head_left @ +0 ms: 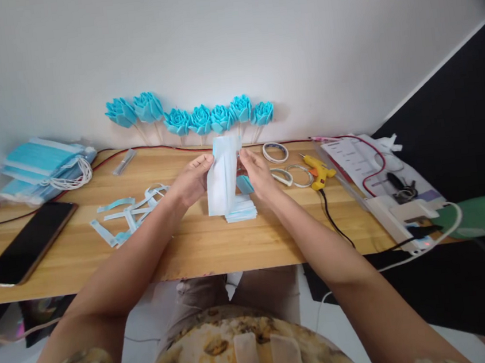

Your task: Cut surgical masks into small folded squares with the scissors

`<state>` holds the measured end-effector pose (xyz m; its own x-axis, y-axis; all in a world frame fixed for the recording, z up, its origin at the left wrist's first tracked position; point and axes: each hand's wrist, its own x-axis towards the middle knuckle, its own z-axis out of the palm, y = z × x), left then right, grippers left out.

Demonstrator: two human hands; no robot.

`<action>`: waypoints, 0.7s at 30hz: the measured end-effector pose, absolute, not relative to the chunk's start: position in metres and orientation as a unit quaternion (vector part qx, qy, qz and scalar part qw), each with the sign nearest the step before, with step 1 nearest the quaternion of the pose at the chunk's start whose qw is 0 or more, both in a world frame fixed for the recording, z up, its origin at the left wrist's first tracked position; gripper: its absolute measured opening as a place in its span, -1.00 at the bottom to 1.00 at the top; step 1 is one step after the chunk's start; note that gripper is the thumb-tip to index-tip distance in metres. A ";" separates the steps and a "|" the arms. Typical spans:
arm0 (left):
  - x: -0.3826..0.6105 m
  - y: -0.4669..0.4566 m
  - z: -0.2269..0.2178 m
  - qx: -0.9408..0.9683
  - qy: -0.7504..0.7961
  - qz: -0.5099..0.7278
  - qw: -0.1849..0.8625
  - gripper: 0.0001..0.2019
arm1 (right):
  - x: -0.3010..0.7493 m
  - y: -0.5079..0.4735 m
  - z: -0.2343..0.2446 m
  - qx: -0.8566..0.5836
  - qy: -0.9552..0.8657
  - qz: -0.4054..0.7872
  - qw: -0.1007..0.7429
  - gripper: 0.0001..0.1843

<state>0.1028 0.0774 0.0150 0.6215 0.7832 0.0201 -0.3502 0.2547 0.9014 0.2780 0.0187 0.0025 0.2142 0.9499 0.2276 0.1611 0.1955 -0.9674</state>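
Note:
Between my two hands a pale blue-and-white piece of face mask fabric (220, 181) is held up over the table. My left hand (194, 179) pinches its left edge with thumb and fingers. On the opposite side my right hand (258, 173) grips the right edge near the top. Just below the fabric lies a small stack of cut mask pieces (241, 209), partly covered by it. A blue rounded piece (245, 184) shows beside my right hand. Left of my left hand, cut mask strips (131, 213) lie in a loose heap.
Several blue fabric roses (200, 119) on sticks lean against the wall. Face masks (41, 165) and a phone (30, 243) lie left. Tape rolls (275, 152), a yellow glue gun (318, 171), papers (348, 156) and a power strip (397, 226) with cables occupy the right.

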 end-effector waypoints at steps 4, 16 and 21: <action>0.108 0.079 0.012 0.492 0.247 0.399 0.733 -0.39 | 0.278 0.019 0.007 -0.523 -0.465 0.334 0.631 -0.44; 0.101 0.081 0.015 0.513 0.306 0.540 0.593 -0.64 | 0.279 0.017 0.015 -0.538 -0.452 0.297 0.647 -0.39; 0.101 0.083 0.018 0.497 0.303 0.556 0.594 -0.60 | 0.281 0.020 0.014 -0.487 -0.423 0.376 0.665 -0.37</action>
<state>0.1005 0.0827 0.0182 0.1983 0.9611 0.1921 -0.3584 -0.1113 0.9269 0.2805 0.0200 0.0144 0.3599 0.9123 0.1956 -0.0885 0.2420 -0.9662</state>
